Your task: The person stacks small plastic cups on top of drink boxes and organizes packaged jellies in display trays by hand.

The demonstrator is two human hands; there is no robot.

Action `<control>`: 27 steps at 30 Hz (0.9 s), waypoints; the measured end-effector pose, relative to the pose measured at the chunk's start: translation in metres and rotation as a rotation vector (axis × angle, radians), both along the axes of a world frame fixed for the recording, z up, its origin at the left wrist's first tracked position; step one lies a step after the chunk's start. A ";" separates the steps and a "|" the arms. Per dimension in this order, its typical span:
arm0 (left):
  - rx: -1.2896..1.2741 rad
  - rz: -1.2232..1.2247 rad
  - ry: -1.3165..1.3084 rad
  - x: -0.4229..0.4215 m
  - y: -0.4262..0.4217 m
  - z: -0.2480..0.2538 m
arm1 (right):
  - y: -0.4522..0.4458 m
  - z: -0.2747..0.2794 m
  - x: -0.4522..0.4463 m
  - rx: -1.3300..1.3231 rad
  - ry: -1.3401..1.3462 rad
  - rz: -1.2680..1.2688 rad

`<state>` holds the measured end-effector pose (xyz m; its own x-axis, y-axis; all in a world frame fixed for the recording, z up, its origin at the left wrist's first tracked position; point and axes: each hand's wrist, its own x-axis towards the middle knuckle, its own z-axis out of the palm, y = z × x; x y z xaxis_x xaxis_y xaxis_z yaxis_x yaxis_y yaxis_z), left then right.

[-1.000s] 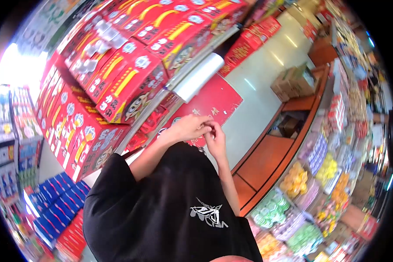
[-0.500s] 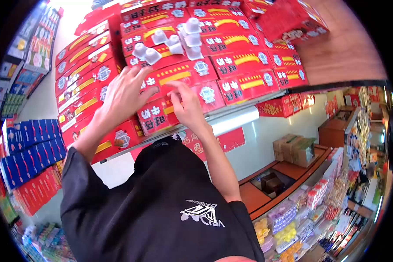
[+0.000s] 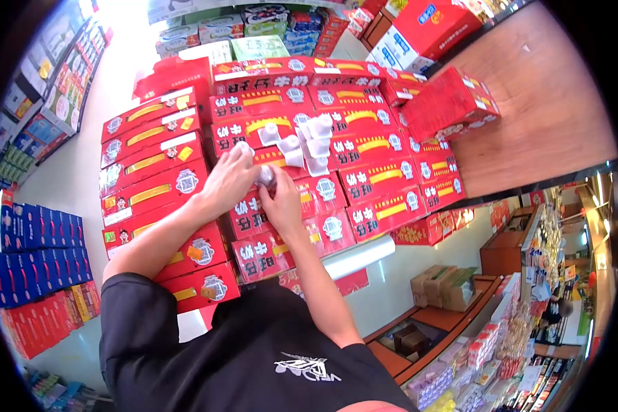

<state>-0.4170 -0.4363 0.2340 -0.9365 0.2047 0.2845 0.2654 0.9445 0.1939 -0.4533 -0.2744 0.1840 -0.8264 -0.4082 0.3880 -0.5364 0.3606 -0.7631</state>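
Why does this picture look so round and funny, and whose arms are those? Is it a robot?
No robot here, just a person in a black shirt using two bare hands. The camera is worn on that person's head, looking forward and down, so you see their own arms reaching out. The edges look curved and dark. In front are lots of red boxes packed together, with small white cups on top. The right hand holds a pale cup. The left hand is by another cup; I can't tell whether it grips it.
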 end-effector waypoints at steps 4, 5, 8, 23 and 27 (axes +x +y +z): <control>0.075 -0.142 -0.006 -0.002 0.001 -0.003 | 0.006 0.003 0.004 -0.116 -0.164 -0.027; 0.086 -0.152 0.025 -0.002 0.001 -0.007 | 0.007 0.005 0.006 -0.140 -0.140 -0.053; 0.117 -0.208 0.040 -0.002 0.003 -0.008 | 0.007 0.000 0.009 -0.258 -0.157 -0.112; 0.326 -0.374 -0.113 0.001 0.004 0.002 | 0.017 0.014 0.035 -0.305 0.143 -0.151; 0.355 -0.447 -0.046 0.001 0.008 0.004 | 0.025 0.009 0.039 -0.275 0.159 -0.125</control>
